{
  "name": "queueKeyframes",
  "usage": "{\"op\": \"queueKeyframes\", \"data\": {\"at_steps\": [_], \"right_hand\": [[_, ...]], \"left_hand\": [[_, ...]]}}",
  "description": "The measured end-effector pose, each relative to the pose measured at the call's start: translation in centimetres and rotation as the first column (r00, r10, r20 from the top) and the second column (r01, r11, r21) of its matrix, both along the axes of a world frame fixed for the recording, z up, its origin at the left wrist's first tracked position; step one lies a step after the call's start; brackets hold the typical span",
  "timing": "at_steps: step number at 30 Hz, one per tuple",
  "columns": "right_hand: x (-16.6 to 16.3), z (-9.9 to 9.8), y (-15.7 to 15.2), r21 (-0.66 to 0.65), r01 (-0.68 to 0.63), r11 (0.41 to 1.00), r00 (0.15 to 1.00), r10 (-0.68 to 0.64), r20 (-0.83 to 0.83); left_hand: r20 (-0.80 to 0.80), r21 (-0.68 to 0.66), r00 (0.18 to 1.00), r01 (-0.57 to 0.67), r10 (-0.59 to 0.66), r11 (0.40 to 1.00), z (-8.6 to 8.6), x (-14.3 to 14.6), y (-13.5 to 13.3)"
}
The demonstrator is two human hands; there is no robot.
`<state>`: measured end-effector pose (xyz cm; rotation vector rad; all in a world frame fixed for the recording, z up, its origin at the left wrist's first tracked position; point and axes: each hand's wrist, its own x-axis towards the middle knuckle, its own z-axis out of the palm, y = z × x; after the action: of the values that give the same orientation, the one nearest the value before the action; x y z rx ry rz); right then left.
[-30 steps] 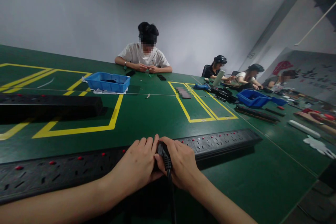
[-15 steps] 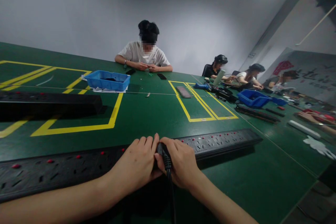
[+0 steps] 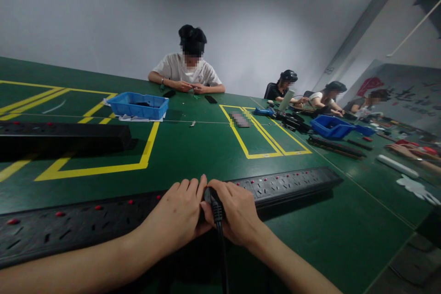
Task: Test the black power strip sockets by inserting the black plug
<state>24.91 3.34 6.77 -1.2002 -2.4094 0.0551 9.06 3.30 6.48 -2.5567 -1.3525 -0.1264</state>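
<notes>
A long black power strip (image 3: pixel 285 183) with red lights and several sockets lies across the front of the table. My left hand (image 3: pixel 181 206) is wrapped over its middle, fingers closed around its body. Right beside it, my right hand (image 3: pixel 237 211) grips a black power plug (image 3: pixel 213 200) between thumb and fingers. The plug sits at the strip's socket face, and its prongs are hidden. From it a black cord (image 3: pixel 221 257) runs down towards me, between my forearms.
Another black strip (image 3: pixel 65 138) lies at the left, on yellow tape markings. A light-blue bin (image 3: pixel 138 106) stands behind it. Across the table sits a person (image 3: pixel 189 66) in a white shirt. Further right are a dark-blue bin (image 3: pixel 330 127), white gloves (image 3: pixel 415 188) and several co-workers.
The view has shifted very slightly, so things sit a little further left. Both hands keep the same hold on the strip and the plug.
</notes>
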Motion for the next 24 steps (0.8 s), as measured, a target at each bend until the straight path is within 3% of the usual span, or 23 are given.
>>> {"op": "queueKeyframes", "data": {"at_steps": [24], "right_hand": [[0.18,-0.03,0.11,-0.002,-0.027,1.0,1.0,0.027,0.005]], "left_hand": [[0.025,-0.001,0.999,0.024,-0.024,1.0,-0.32,-0.09,0.22]]}}
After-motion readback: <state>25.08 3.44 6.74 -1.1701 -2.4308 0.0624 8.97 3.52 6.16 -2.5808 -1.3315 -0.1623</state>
